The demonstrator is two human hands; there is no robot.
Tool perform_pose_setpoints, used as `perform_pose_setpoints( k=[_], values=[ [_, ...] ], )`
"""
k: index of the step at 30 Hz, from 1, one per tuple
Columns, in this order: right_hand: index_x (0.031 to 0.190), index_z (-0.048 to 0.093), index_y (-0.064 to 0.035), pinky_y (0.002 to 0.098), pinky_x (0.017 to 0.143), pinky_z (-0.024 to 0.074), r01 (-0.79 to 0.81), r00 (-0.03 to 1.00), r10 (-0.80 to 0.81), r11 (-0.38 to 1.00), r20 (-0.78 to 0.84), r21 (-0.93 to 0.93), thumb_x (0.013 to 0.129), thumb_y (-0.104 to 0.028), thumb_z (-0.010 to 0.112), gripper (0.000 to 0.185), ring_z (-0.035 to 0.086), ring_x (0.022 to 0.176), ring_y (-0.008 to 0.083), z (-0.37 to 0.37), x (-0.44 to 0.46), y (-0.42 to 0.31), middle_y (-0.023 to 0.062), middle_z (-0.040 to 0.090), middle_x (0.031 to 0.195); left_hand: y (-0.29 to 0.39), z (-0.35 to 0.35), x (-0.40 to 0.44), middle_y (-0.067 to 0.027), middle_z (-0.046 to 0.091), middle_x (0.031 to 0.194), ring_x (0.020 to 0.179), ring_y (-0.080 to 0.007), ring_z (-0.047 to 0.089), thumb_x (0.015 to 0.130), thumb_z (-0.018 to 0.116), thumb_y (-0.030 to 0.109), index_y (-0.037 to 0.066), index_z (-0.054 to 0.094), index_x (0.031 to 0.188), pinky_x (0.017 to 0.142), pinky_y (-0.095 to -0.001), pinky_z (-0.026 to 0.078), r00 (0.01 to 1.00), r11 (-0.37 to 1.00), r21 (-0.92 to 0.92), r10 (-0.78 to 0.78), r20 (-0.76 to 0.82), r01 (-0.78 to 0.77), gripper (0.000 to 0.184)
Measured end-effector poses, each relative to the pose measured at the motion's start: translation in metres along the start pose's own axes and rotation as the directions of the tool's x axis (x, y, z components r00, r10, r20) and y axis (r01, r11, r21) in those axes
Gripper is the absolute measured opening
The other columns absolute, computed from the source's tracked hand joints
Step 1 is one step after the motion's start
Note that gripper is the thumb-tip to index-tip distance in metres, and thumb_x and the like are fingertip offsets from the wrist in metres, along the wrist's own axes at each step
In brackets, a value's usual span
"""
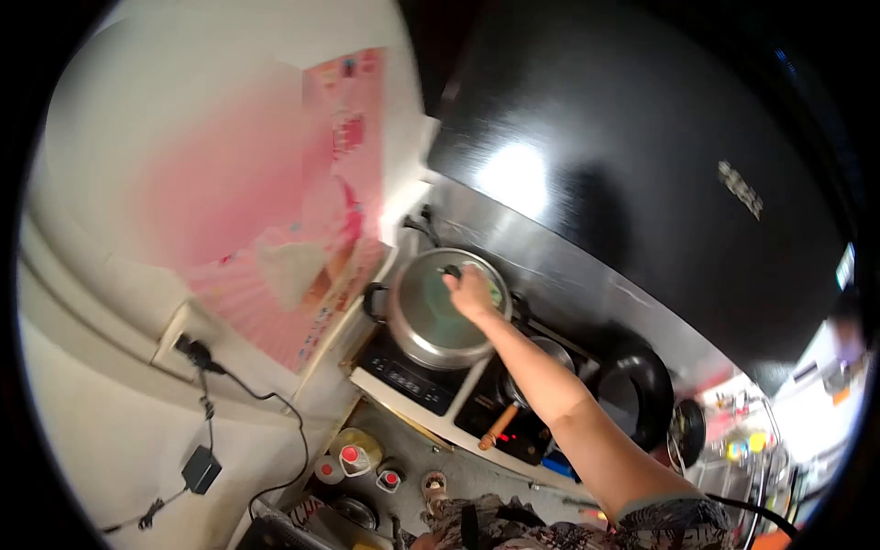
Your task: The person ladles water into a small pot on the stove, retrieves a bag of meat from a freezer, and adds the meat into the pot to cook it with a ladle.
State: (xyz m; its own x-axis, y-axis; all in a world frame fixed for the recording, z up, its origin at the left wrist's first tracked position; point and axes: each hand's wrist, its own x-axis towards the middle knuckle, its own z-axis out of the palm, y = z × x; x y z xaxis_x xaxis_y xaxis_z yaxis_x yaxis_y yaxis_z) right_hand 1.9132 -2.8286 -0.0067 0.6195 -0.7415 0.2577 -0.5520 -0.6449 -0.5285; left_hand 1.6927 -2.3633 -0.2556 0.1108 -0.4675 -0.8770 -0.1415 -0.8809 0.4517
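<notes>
My right hand [472,291] reaches forward over the stove with its fingers closed around the dark knob of a glass pot lid [423,307]. The lid lies on a large silver pot [445,356] with black side handles, and the glass looks fogged or greenish. Under the pot is a black induction cooktop [403,380] with a control panel at its front. My left hand is out of view.
Right of the pot stand a small pan with a wooden handle [500,427] and a black pan [649,390]. A black range hood [642,119] overhangs the stove. Bottles with red caps [350,455] stand below. A power adapter [202,469] hangs at the left wall.
</notes>
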Motion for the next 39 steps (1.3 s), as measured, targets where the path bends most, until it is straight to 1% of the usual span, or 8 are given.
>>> perform_pose_setpoints(
  k=[3, 6, 9, 12, 17, 26, 33, 39],
  values=[
    [0.111, 0.052, 0.0064, 0.0481, 0.088, 0.0444, 0.07, 0.994, -0.073, 0.997, -0.081, -0.041, 0.09, -0.033, 0.06, 0.046, 0.056, 0.101, 0.0392, -0.055, -0.046, -0.03, 0.0253, 0.058, 0.105, 0.0, 0.0, 0.011, -0.0222, 0.056, 0.128, 0.119, -0.0369, 0.053, 0.09, 0.039, 0.063, 0.0, 0.054, 0.128, 0.094, -0.0461, 0.044, 0.997, 0.992, 0.128, 0.008, 0.074, -0.018, 0.075],
    [0.111, 0.05, 0.0034, 0.0478, 0.084, 0.0466, 0.181, 0.983, -0.183, 0.946, -0.016, 0.268, 0.09, -0.024, 0.061, 0.036, 0.057, 0.098, 0.0393, -0.068, -0.126, -0.014, 0.0233, 0.058, 0.105, 0.01, -0.002, 0.023, -0.022, 0.057, 0.127, 0.118, -0.037, 0.054, 0.091, 0.038, 0.063, 0.001, 0.055, 0.128, 0.094, -0.0462, 0.044, 0.989, 0.965, 0.257, 0.017, 0.148, -0.055, 0.074],
    [0.108, 0.052, 0.0011, 0.0452, 0.079, 0.0487, 0.119, 0.923, -0.254, 0.903, 0.289, 0.413, 0.091, -0.022, 0.061, 0.03, 0.06, 0.091, 0.0361, -0.084, -0.231, 0.016, 0.0211, 0.058, 0.097, 0.019, 0.0, 0.037, -0.0218, 0.058, 0.126, 0.117, -0.0372, 0.054, 0.091, 0.038, 0.062, 0.002, 0.055, 0.127, 0.094, -0.0463, 0.044, 0.975, 0.919, 0.385, 0.0, 0.224, -0.088, 0.073],
    [0.094, 0.051, -0.0007, 0.0461, 0.078, 0.0483, -0.159, 0.657, -0.107, 0.948, 0.746, 0.277, 0.093, -0.028, 0.056, 0.028, 0.059, 0.087, 0.0374, -0.126, -0.307, 0.031, 0.0191, 0.059, 0.092, 0.029, 0.004, 0.052, -0.0217, 0.058, 0.125, 0.117, -0.0374, 0.055, 0.091, 0.037, 0.061, 0.002, 0.056, 0.127, 0.094, -0.0463, 0.044, 0.953, 0.857, 0.499, -0.035, 0.301, -0.126, 0.071],
    [0.107, 0.054, -0.0056, 0.049, 0.076, 0.0464, -0.219, 0.612, -0.051, 0.948, 0.789, 0.232, 0.095, -0.029, 0.053, 0.027, 0.06, 0.092, 0.0397, -0.154, -0.407, 0.075, 0.0183, 0.06, 0.101, 0.043, 0.019, 0.072, -0.0214, 0.059, 0.124, 0.116, -0.0376, 0.055, 0.092, 0.037, 0.06, 0.003, 0.056, 0.126, 0.093, -0.0465, 0.045, 0.927, 0.742, 0.652, -0.115, 0.357, -0.159, 0.07],
    [0.112, 0.053, -0.0065, 0.0481, 0.081, 0.0455, -0.235, 0.856, 0.027, 0.91, 0.516, 0.341, 0.095, -0.031, 0.053, 0.03, 0.058, 0.101, 0.0381, -0.212, -0.486, 0.109, 0.0171, 0.061, 0.107, 0.088, 0.062, 0.046, -0.0208, 0.061, 0.121, 0.113, -0.0381, 0.057, 0.093, 0.035, 0.058, 0.005, 0.058, 0.125, 0.092, -0.0468, 0.045, 0.963, 0.539, 0.803, 0.069, 0.26, -0.255, 0.066],
    [0.117, 0.054, -0.0073, 0.0466, 0.083, 0.046, -0.242, 0.843, -0.018, 0.881, 0.538, 0.408, 0.095, -0.035, 0.052, 0.035, 0.058, 0.102, 0.0376, -0.308, -0.595, 0.156, 0.0155, 0.062, 0.108, 0.136, 0.154, -0.023, -0.0208, 0.063, 0.115, 0.107, -0.0401, 0.059, 0.092, 0.04, 0.052, 0.008, 0.066, 0.112, 0.09, -0.0472, 0.046, 0.927, 0.528, 0.762, 0.217, 0.306, -0.376, 0.055],
    [0.111, 0.057, -0.0034, 0.048, 0.086, 0.0471, -0.422, 0.773, 0.27, 0.894, 0.574, 0.147, 0.093, -0.035, 0.054, 0.036, 0.059, 0.103, 0.0404, -0.332, -0.712, 0.219, 0.0209, 0.063, 0.107, 0.144, 0.227, -0.029, -0.022, 0.065, 0.11, 0.105, -0.041, 0.06, 0.092, 0.043, 0.048, 0.006, 0.068, 0.106, 0.091, -0.0445, 0.047, 0.91, 0.518, 0.748, 0.234, 0.342, -0.414, 0.051]
  ],
)
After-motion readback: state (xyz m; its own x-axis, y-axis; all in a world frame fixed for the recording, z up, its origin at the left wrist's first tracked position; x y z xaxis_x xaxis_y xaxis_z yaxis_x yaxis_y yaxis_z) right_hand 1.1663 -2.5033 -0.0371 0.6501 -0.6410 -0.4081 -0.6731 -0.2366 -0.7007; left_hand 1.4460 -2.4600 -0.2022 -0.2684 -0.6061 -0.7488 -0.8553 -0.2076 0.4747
